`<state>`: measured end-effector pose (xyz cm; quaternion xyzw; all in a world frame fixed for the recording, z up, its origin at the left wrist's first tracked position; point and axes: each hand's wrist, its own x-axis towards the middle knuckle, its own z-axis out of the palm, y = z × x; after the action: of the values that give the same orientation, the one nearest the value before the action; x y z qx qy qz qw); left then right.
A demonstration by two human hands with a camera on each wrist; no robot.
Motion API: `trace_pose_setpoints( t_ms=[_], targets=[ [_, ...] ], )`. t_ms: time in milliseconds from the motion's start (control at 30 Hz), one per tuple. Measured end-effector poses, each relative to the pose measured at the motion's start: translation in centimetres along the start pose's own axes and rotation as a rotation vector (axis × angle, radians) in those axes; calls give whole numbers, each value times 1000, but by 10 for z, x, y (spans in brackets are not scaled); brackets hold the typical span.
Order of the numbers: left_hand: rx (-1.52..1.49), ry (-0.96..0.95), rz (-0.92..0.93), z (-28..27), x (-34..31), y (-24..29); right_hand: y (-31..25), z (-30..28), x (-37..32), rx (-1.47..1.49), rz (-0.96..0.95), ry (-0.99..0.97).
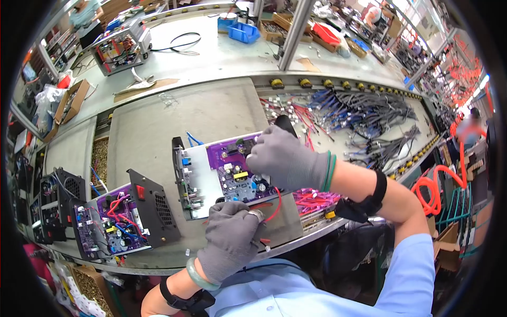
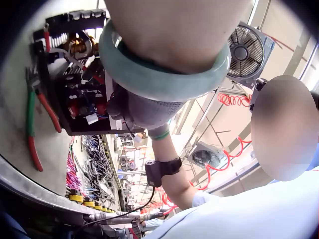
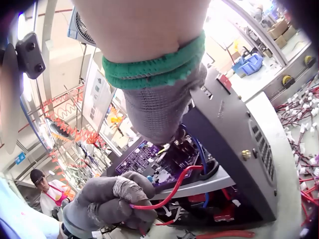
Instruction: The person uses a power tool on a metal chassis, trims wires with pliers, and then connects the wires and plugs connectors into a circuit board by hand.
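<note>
In the head view, a metal chassis [image 1: 198, 177] with a purple circuit board [image 1: 215, 153] lies before the person, a black panel at its left end. The grey-gloved left hand [image 1: 231, 238] is at the near edge. In the right wrist view, its thumb and fingers pinch a red wire [image 3: 172, 196] that runs through an opening in the chassis. The gloved right hand [image 1: 288, 157] reaches over the board's right part, beside the black end panel [image 3: 227, 127]. Its fingertips are hidden in the right wrist view; I cannot tell what they hold. Blue wires [image 3: 200, 149] pass close by.
Pliers [image 2: 36, 94] with red and green handles lie beside the chassis. A second unit [image 1: 113, 227] with a fan-grille panel stands at left. Bundled cables [image 1: 359, 116] lie at right, pink-red wires [image 1: 314, 201] nearer. Yellow rollers [image 1: 304, 83] line the bench rail.
</note>
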<state>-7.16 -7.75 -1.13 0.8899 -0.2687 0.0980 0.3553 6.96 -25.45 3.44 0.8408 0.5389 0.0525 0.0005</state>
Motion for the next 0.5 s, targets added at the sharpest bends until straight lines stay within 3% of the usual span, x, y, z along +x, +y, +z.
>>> trace_pose_setpoints(
  t_ms=[133,200,300,333,400,467,500],
  targets=[
    [9,10,-15,-6,-1,-2,5,0,-7,73,42,-89],
    [-128,76,-63,-5,-1,-8,3,-9,6,47,41,-115],
    [-238,121,-80,-7,1,-9,4,-9,14,82,71,-310],
    [-229,120,-78,-10,1,-10,3,-5,9,82,70,-301],
    [-303,105,-103,-14,1,-9,2,1,-5,112,122,-102],
    [-318,126,-157,-18,4,-1,-2,2,-8,55,128,-69],
    [-95,137,-52,-19,7,-1,-5,-1,-9,-6,109,-30]
  ],
)
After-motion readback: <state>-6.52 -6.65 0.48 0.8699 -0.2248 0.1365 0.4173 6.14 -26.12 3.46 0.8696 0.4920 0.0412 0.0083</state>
